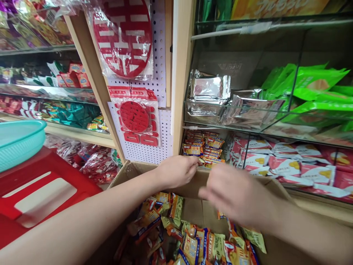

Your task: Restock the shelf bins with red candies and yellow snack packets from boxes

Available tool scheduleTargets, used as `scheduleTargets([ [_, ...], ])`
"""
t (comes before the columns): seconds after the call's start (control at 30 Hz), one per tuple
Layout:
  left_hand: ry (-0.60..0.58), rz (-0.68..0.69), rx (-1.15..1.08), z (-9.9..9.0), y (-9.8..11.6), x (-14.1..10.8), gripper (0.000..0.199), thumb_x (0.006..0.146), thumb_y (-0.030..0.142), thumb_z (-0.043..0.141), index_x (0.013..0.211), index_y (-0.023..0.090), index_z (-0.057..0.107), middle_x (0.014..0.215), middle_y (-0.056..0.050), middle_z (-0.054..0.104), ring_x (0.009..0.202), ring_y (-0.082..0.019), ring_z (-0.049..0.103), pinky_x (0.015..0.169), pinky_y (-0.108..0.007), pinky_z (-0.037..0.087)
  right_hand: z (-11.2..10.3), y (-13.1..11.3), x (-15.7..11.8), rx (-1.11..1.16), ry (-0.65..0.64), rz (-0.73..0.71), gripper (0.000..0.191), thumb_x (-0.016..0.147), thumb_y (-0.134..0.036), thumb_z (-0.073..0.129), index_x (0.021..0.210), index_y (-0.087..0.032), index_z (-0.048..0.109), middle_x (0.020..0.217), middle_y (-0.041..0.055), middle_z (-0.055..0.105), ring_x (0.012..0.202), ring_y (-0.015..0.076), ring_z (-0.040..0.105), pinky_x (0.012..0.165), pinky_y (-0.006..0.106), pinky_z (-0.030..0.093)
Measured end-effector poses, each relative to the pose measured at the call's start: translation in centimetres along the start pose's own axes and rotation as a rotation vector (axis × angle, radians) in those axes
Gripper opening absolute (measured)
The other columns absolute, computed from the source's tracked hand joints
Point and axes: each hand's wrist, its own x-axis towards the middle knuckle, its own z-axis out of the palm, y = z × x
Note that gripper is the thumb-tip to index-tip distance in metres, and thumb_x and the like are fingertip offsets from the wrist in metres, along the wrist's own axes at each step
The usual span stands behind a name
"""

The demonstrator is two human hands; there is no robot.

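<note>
My left hand point(178, 171) reaches over the far edge of a cardboard box point(193, 208), its fingers curled in at the lowest shelf. Whatever they hold, if anything, is hidden. Just beyond those fingers lie small orange and yellow snack packets point(213, 145) in stacked rows. My right hand point(231, 191) hovers above the box, to the right of the left one. It is blurred by motion and its fingers look bent, but I cannot tell what is in them. Loose snack packets point(191, 246) in orange, blue and pale yellow wrappers lie jumbled inside the box.
Silver packets point(211, 88) and green packets point(317, 90) fill the glass-fronted shelf above; pink-and-white packets point(284, 165) sit lower right. A red plastic stool point(91, 186) with a turquoise basket point(22, 147) stands at left. Red decorations point(135, 117) hang on a pegboard.
</note>
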Motion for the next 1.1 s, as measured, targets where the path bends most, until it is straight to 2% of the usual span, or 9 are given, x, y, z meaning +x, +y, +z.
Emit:
scheduleTargets([
  [0.1, 0.004, 0.012, -0.021, 0.0, 0.2, 0.1, 0.032, 0.083, 0.031, 0.027, 0.098, 0.022, 0.054, 0.088, -0.004, 0.063, 0.078, -0.017, 0.059, 0.068, -0.026, 0.043, 2.3, -3.1, -0.7, 0.051, -0.427, -0.142, 0.020, 0.079, -0.028, 0.043, 0.071, -0.017, 0.058, 0.066, 0.0040, 0.056, 0.061, 0.0159, 0.050, 0.054, 0.028, 0.038],
  [0.2, 0.005, 0.028, 0.004, 0.0, 0.3, 0.1, 0.033, 0.084, 0.031, 0.026, 0.100, 0.022, 0.053, 0.089, -0.004, 0.063, 0.078, -0.017, 0.059, 0.068, -0.027, 0.043, 6.0, -3.5, -0.2, 0.102, -0.872, 0.032, 0.034, 0.067, -0.033, 0.057, 0.093, -0.011, 0.058, 0.088, 0.0118, 0.059, 0.076, 0.0222, 0.057, 0.060, 0.030, 0.044],
  [0.27, -0.001, 0.050, 0.015, 0.0, 0.3, 0.1, 0.034, 0.084, 0.031, 0.026, 0.101, 0.022, 0.053, 0.089, -0.004, 0.063, 0.078, -0.018, 0.059, 0.068, -0.028, 0.043, 8.2, -3.3, -0.1, 0.184, -1.052, 0.125, 0.054, 0.060, -0.034, 0.063, 0.105, -0.006, 0.053, 0.101, 0.0162, 0.056, 0.087, 0.0254, 0.055, 0.068, 0.030, 0.045],
  [0.53, -0.051, 0.076, -0.098, -0.2, 0.0, 0.3, 0.033, 0.083, 0.027, 0.028, 0.105, 0.021, 0.052, 0.098, -0.003, 0.061, 0.088, -0.016, 0.056, 0.077, -0.026, 0.042, 10.7, -3.0, -1.0, 0.453, -1.176, 0.452, 0.094, 0.042, -0.031, 0.073, 0.124, -0.008, 0.034, 0.120, 0.0151, 0.046, 0.104, 0.0274, 0.048, 0.086, 0.031, 0.040],
  [0.67, -0.064, 0.087, -0.116, -0.5, 0.1, 0.3, 0.033, 0.084, 0.029, 0.027, 0.103, 0.021, 0.052, 0.098, -0.003, 0.061, 0.087, -0.016, 0.056, 0.076, -0.026, 0.042, 10.1, -2.7, 0.5, 0.414, -1.257, 0.381, 0.100, 0.041, -0.029, 0.075, 0.127, -0.005, 0.030, 0.125, 0.0158, 0.041, 0.108, 0.0250, 0.046, 0.090, 0.025, 0.036],
  [0.77, -0.072, 0.092, -0.137, -0.5, 0.1, 0.2, 0.032, 0.084, 0.029, 0.027, 0.102, 0.020, 0.053, 0.096, -0.003, 0.061, 0.085, -0.015, 0.056, 0.075, -0.026, 0.042, 8.6, -3.5, 1.6, 0.270, -1.354, 0.230, 0.076, 0.046, -0.026, 0.073, 0.114, -0.004, 0.048, 0.112, 0.0144, 0.054, 0.098, 0.0241, 0.053, 0.084, 0.025, 0.040],
  [0.9, 0.006, 0.066, -0.297, -0.4, 0.1, 0.4, 0.029, 0.083, 0.029, 0.033, 0.097, 0.018, 0.055, 0.092, -0.004, 0.061, 0.084, -0.015, 0.055, 0.077, -0.027, 0.041, 4.0, -3.9, 1.7, 0.085, -1.174, 0.163, 0.033, 0.055, -0.013, 0.068, 0.088, -0.008, 0.064, 0.088, 0.0113, 0.064, 0.079, 0.0222, 0.060, 0.067, 0.026, 0.046],
  [1.0, 0.113, 0.002, -0.663, -1.1, 0.2, 0.4, 0.030, 0.081, 0.035, 0.039, 0.099, 0.015, 0.053, 0.095, -0.006, 0.060, 0.086, -0.015, 0.055, 0.078, -0.029, 0.042, -0.2, -2.5, 0.8, 0.305, -0.688, 0.240, 0.028, 0.060, -0.021, 0.066, 0.088, -0.017, 0.062, 0.081, 0.0043, 0.062, 0.074, 0.0175, 0.058, 0.058, 0.023, 0.043],
  [1.1, 0.054, -0.072, -1.136, -2.3, 0.6, 0.0, 0.047, 0.080, 0.049, 0.032, 0.103, 0.011, 0.049, 0.095, -0.011, 0.060, 0.080, -0.016, 0.057, 0.072, -0.032, 0.045, -2.8, -0.3, 0.0, 0.596, -0.228, 0.361, 0.025, 0.068, -0.033, 0.060, 0.089, -0.021, 0.057, 0.077, -0.0006, 0.059, 0.068, 0.0111, 0.054, 0.055, 0.020, 0.040],
])
